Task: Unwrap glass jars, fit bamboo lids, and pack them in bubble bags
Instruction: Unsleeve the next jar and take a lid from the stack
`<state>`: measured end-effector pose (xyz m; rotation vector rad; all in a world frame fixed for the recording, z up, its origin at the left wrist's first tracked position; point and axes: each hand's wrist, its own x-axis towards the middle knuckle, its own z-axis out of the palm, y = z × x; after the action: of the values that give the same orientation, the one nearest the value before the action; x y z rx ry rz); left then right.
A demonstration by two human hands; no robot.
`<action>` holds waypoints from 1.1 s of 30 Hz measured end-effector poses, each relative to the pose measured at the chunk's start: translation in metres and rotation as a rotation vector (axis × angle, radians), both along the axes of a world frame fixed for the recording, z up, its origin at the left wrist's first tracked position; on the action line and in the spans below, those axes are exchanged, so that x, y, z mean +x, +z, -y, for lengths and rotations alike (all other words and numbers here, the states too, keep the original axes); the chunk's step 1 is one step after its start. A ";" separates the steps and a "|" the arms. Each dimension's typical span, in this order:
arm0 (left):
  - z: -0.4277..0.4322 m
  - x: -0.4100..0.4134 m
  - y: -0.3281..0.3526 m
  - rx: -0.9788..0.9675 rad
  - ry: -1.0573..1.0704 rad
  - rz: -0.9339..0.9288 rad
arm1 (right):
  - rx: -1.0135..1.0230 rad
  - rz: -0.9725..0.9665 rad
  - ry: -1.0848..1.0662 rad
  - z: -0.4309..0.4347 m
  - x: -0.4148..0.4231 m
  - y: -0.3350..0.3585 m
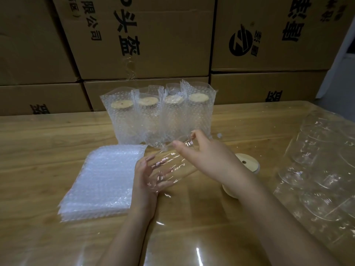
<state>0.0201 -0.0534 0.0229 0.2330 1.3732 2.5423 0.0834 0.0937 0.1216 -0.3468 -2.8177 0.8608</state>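
Observation:
A clear glass jar [169, 167] in thin plastic wrap lies tilted above the table's middle. My left hand [144, 181] cups its base, fingers curled round it. My right hand [199, 152] pinches the wrap at the jar's mouth end. Bamboo lids [247, 162] lie on the table just right of my right wrist, partly hidden by it. A stack of flat bubble bags [101, 179] lies at the left. Behind stand several jars with bamboo lids inside bubble bags [159, 114] in a row.
More wrapped glass jars [322, 169] lie in a heap at the right on the glossy wooden table [48, 135]. Stacked cardboard boxes [146, 39] wall off the far edge of the table.

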 end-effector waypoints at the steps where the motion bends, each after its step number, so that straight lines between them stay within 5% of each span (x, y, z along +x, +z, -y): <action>1: 0.001 -0.001 0.000 0.002 -0.021 0.040 | 0.021 -0.042 0.004 0.001 -0.001 0.000; 9: -0.001 -0.002 0.008 0.268 -0.363 0.333 | -0.082 -0.524 0.298 0.016 0.001 -0.002; 12: -0.004 0.003 0.021 0.280 -0.473 0.416 | -0.339 -0.725 0.446 0.024 0.000 -0.012; 16: -0.010 0.015 0.035 0.128 -0.319 0.414 | -0.846 -0.874 0.243 0.042 -0.003 -0.022; 21: -0.017 0.032 0.049 -0.281 0.181 -0.183 | -1.089 -0.780 0.020 0.033 -0.009 -0.016; 27: -0.009 0.048 0.072 -0.703 0.117 -0.955 | -1.124 -0.731 0.025 0.022 -0.008 -0.001; 30: -0.007 0.050 0.090 -0.794 0.085 -1.169 | -1.195 -0.642 0.055 0.018 -0.006 0.002; 33: -0.011 0.055 0.107 -0.781 0.078 -1.103 | -1.133 -0.629 0.056 0.019 -0.002 0.007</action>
<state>0.0751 -0.0422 0.1301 1.5505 2.5937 1.6424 0.0812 0.0749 0.1286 -0.0793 -1.5544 2.0557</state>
